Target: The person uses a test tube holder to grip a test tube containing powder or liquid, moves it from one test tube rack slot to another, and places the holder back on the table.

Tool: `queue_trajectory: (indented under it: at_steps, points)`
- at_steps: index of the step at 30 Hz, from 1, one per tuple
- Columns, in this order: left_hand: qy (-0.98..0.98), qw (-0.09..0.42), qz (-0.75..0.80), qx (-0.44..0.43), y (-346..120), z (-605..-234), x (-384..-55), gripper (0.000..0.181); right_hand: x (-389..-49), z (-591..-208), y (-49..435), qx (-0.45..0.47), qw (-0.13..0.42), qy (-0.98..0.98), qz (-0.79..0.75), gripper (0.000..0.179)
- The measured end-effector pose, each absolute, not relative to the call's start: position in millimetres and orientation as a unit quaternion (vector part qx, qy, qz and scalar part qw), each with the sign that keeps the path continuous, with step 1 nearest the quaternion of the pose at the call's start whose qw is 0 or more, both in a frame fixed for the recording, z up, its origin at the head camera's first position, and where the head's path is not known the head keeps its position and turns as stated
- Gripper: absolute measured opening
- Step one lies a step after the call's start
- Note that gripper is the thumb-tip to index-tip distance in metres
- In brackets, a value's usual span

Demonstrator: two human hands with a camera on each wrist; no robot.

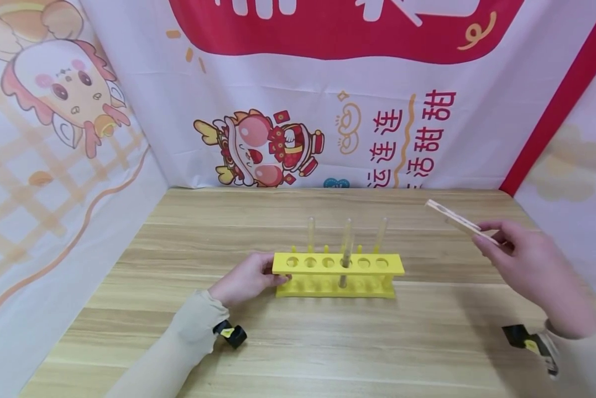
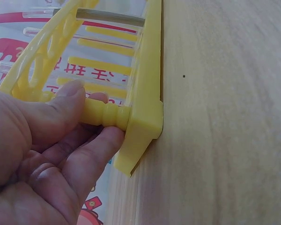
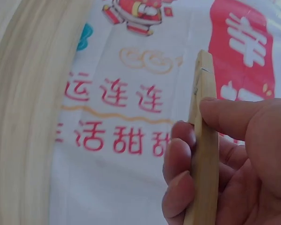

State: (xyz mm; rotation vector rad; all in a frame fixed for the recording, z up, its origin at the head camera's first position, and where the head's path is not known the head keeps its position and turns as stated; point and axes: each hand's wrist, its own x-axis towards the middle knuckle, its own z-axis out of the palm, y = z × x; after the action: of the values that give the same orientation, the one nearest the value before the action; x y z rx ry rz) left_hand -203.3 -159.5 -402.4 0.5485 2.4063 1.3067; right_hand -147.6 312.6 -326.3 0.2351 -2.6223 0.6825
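A yellow test tube rack (image 1: 339,264) stands on the table. My left hand (image 1: 245,279) grips its left end post (image 2: 96,111), thumb on one side and fingers on the other. One test tube (image 1: 348,237) stands in a hole of the rack, with something greyish in its lower part. Two clear tubes, a left one (image 1: 311,231) and a right one (image 1: 381,232), stand along the rack's back row of pegs. Raised to the right of the rack, my right hand (image 1: 519,257) holds a wooden test tube holder (image 3: 205,136) between thumb and curled fingers, its tip pointing up and left.
The wooden table (image 1: 298,342) runs back to a printed cloth (image 1: 288,77) hung as a wall. More cloth encloses the left and right sides. Black straps circle both wrists, the left strap (image 1: 230,333) and the right strap (image 1: 524,338).
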Motion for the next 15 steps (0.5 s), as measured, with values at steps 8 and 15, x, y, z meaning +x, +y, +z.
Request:
queue_trajectory:
  at_steps: [8,15]
  points:
    - [0.845,0.176,0.466,0.196,-159.4,-402.7,-204.7,0.028,-136.3,-318.6,281.2,0.141,0.228,-0.935,0.231,0.022]
    - [0.842,0.177,0.47,0.197,-159.2,-402.4,-204.3,0.028,-131.5,-310.3,252.4,0.168,0.218,-0.939,0.208,0.021]
